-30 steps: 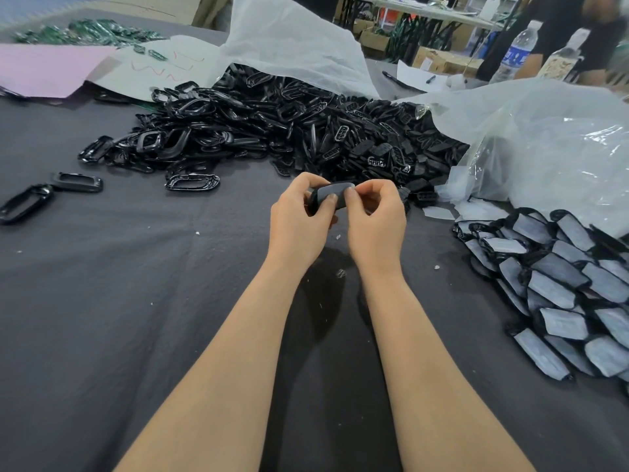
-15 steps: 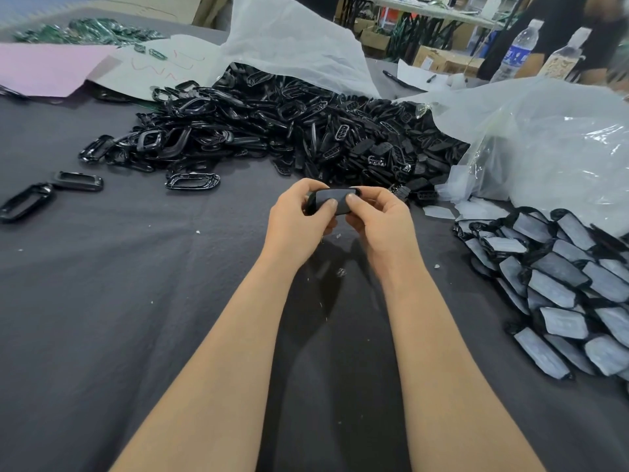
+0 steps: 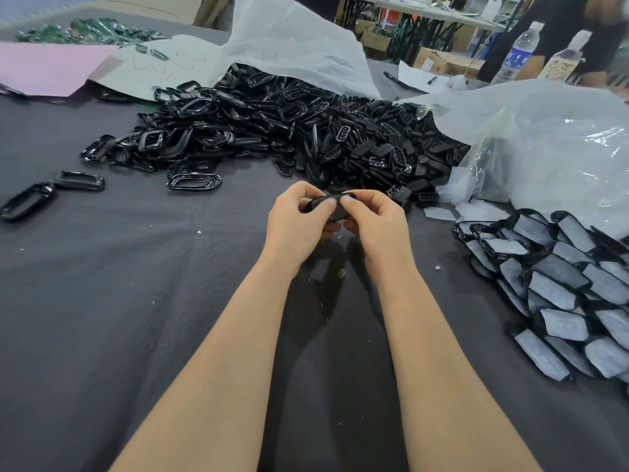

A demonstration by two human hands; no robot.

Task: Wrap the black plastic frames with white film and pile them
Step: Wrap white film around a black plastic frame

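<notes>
Black plastic frame (image 3: 328,208), held just above the grey cloth (image 3: 136,301) at table centre, between both hands. Head view, the only one.

- Left hand (image 3: 296,221): fingers curled round the frame's left end, thumb on top.
- Right hand (image 3: 377,223): pinching the right end, thumb tip on the upper edge.
- Can't tell whether white film is on this piece yet. The hands cover most of it, and what shows looks dark.
- Behind the hands: a big heap of bare frames (image 3: 306,131) spilling from a white bag (image 3: 299,46).
- Far left: a few loose frames (image 3: 80,180) lying apart.
- Right: small cut pieces of white film (image 3: 439,212) beside a clear plastic bag (image 3: 561,148).
- Nearer on the right: the pile of wrapped frames (image 3: 561,284), film faces up, overlapping in rows.

My reading: the step in hand is seating or smoothing film on this one frame.

- Steady the frame with the left hand.
- Run the right thumb from the middle outward so the film lies flat, with no crease or bubble and its edges true to the frame's outline.
- Then lay the frame on the near edge of the wrapped pile, same way up as its neighbours, so the rows don't slip.
</notes>
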